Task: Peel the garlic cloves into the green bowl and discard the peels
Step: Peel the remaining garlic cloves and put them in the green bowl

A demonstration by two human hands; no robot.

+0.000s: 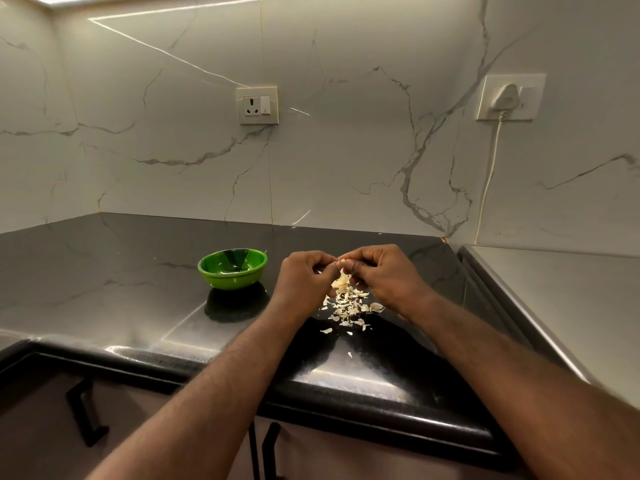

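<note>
Nearest, the bench ends in a thick, rounded black front edge that bends at a corner, with dark cabinet handles below it. Both forearms cross this edge. The glossy dark top runs bare to the left, while on the right it stops at a raised grey surface.

Just beyond the edge lies a loose scatter of garlic peels, with a few stray flakes nearer the front.

Above that pile the left hand and right hand meet. Their fingers are tightly curled, and the tips of both hands pinch a small pale garlic clove, with a strip of skin hanging under it.

The green bowl sits on the bench to the left of the hands, apart from them. What it holds cannot be made out.

Farthest, the marble wall carries a socket and a white plug with its cable hanging down.
</note>
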